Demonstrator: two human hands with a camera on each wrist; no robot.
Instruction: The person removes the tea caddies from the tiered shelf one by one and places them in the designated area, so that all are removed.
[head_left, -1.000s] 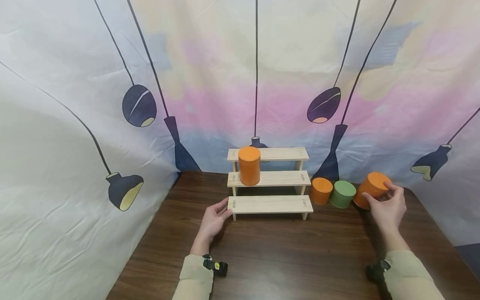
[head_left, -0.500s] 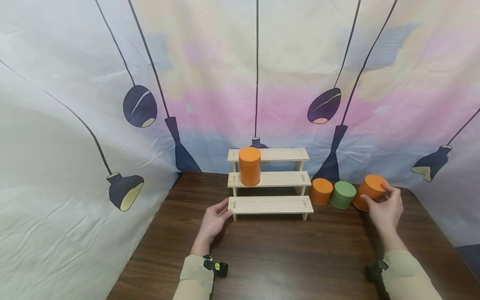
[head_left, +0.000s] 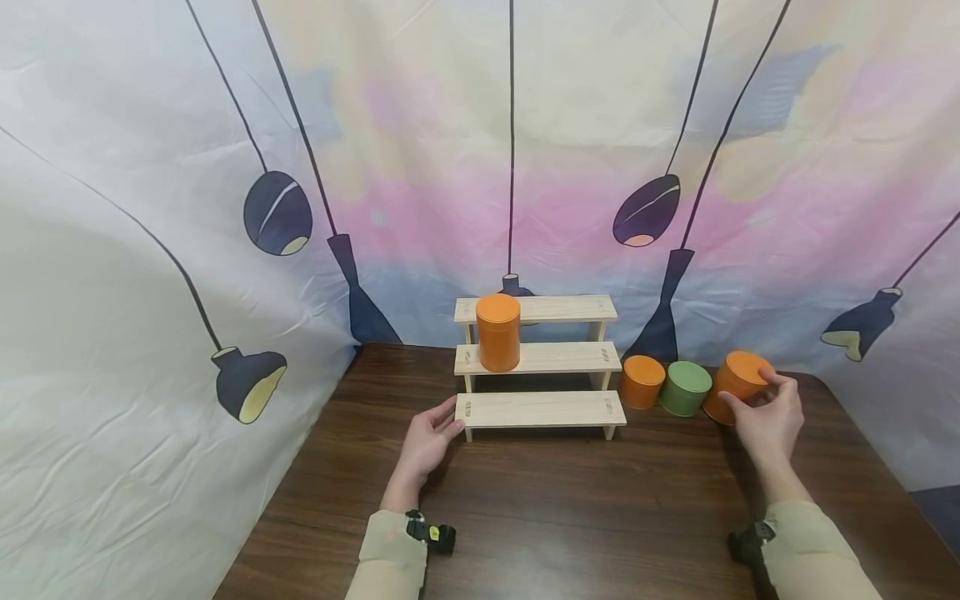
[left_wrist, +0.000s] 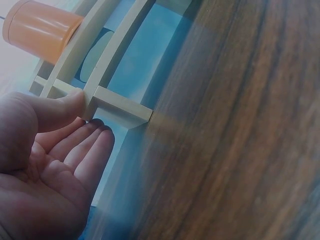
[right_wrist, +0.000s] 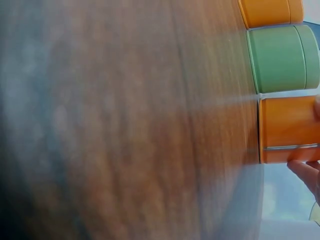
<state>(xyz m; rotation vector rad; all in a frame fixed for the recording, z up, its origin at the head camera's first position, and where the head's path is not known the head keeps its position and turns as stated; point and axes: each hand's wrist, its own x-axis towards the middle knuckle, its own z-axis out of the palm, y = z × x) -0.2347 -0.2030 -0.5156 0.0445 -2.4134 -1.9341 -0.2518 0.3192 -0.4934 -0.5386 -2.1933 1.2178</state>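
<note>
My left hand pinches the left end of the lowest board of a three-step wooden display stand. In the left wrist view the thumb lies on the board and the fingertips are under it. At the right, my right hand grips a tall orange tin between thumb and fingers. The right wrist view shows this tin standing on the table beside a green tin; part of the hand is cut off there. Another tall orange tin stands at the left of the stand's middle step.
A short orange tin and the short green tin stand in a row between the stand and the held tin. Behind the dark wooden table hangs a cloth backdrop with printed lamps.
My right hand and the tall orange tin have shifted slightly left and towards me, closer to the green tin. The left hand and the stand have stayed in place.
</note>
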